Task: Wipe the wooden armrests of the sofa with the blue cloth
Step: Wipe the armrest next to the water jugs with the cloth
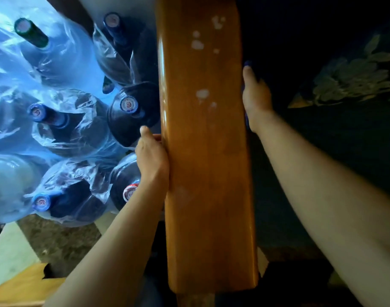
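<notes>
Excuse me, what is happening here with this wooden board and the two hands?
A person is cleaning the wooden armrest of a sofa. The right hand is at the armrest's right edge, pressing a blue cloth that barely shows around the fingers. The left hand rests on the left edge, with no cloth. Pale spots still lie on the top surface. Large water bottles wrapped in plastic stand on the floor to the left.

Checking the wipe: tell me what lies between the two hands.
In the head view, the wooden armrest lies between the left hand and right hand, white spots on top.
</notes>
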Demonstrator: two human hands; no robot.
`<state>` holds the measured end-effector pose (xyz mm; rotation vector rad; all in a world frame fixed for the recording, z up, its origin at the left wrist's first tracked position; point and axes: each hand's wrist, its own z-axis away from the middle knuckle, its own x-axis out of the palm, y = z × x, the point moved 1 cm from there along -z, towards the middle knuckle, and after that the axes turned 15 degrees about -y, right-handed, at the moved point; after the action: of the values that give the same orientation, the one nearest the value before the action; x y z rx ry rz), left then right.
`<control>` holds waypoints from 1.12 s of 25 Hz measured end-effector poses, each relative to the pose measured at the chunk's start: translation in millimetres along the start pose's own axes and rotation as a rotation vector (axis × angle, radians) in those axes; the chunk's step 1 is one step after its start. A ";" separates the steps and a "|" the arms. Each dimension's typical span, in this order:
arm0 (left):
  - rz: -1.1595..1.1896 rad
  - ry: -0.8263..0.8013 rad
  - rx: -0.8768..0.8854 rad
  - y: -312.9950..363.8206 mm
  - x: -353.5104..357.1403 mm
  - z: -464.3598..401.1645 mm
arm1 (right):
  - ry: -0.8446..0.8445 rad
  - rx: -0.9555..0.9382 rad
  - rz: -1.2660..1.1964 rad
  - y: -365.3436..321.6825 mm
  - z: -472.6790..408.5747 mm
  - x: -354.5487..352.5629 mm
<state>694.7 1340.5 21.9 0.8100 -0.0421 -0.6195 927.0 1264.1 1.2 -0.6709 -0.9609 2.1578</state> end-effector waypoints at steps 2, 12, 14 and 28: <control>-0.067 0.099 0.048 4.8 10.3 0.6 | -0.040 -0.006 -0.016 22.7 38.1 -4.2; 0.282 0.161 -0.012 -3.4 7.1 -5.9 | -0.512 -0.754 1.311 53.0 146.4 52.6; 0.670 0.079 -0.133 -5.0 -3.9 -12.0 | -0.576 -0.844 1.368 21.2 105.9 79.5; 0.573 0.131 -0.122 23.2 -14.9 -24.5 | -0.649 -0.802 1.380 36.7 139.2 47.8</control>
<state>700.6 1376.9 23.7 0.6754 -0.1113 -0.0268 789.0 1220.5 46.9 -1.2940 -2.2296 3.2438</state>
